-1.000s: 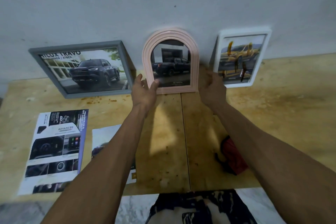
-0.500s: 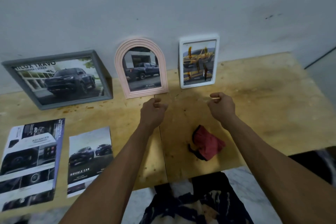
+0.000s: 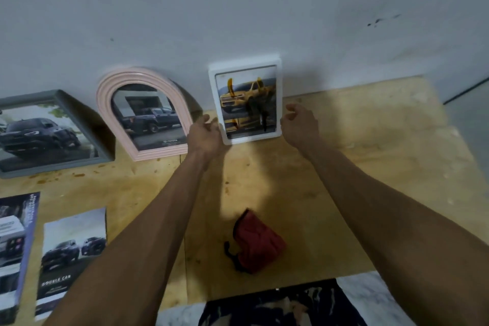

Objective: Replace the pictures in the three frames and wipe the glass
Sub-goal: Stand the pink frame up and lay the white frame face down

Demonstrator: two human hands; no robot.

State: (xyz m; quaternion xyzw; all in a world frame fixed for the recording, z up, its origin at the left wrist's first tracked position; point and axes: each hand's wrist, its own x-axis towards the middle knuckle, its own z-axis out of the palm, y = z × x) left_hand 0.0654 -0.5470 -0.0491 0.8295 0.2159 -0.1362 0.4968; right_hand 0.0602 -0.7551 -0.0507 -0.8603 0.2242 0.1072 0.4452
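A white frame [image 3: 244, 63] with a yellow truck picture leans on the wall at the back of the table. My left hand [image 3: 206, 135] touches its lower left edge with loosely curled fingers. My right hand [image 3: 299, 124] hovers just off its right edge, fingers loosely curled and holding nothing. Left of it lean a pink arched frame [image 3: 105, 92] and a grey frame [image 3: 26, 170], each with a dark truck picture. A red cloth [image 3: 258, 243] lies crumpled on the table between my forearms.
Two loose printed car pictures lie at the front left: a "Double Cab" sheet [image 3: 71, 254] and a brochure page [image 3: 13, 246] cut off by the edge. The wooden table [image 3: 370, 167] ends at the right, close to the wall corner.
Both hands left the pink arched frame, drew back over the table, then reached to either side of the white frame. The view swung right.
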